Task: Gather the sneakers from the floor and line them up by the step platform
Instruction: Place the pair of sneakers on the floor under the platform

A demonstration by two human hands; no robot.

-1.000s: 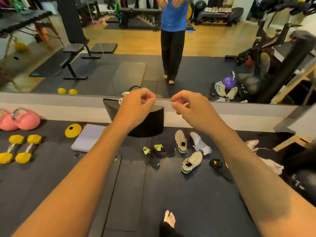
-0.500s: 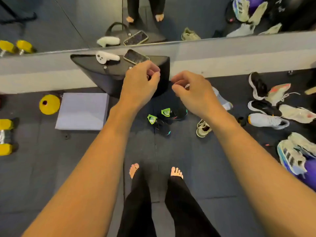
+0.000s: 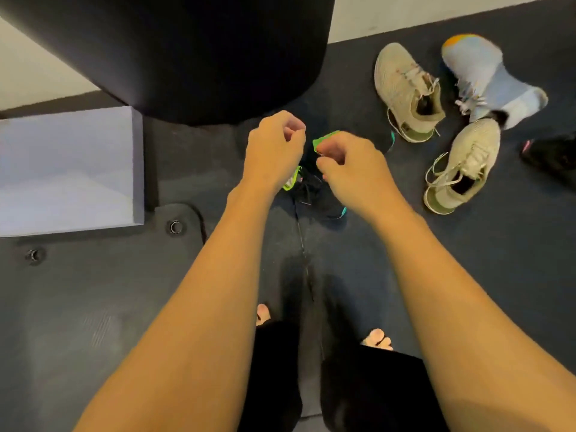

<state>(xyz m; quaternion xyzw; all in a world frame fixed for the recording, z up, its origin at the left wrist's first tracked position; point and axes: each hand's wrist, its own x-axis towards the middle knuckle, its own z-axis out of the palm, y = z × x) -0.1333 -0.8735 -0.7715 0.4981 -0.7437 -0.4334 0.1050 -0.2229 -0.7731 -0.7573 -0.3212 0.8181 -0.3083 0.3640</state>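
Note:
A pair of black sneakers [image 3: 311, 194] with green heel tabs lies on the dark floor mat just in front of the black step platform [image 3: 187, 57]. My left hand [image 3: 274, 151] hovers over them with curled fingers and holds nothing. My right hand [image 3: 352, 166] is curled too, its fingertips right by a green tab and hiding most of one shoe; I see no grip on it. To the right lie two beige sneakers [image 3: 405, 92] [image 3: 461, 173] and a pale blue sneaker [image 3: 486, 79].
A grey foam pad [image 3: 68, 169] lies left of the platform. Another black shoe [image 3: 551, 157] shows at the right edge. My bare feet [image 3: 377, 338] stand on the mat below the hands. The white wall base runs behind the platform.
The view has dropped and closed in on the floor. Both hands have come down from platform height to just over the black sneakers, staying curled.

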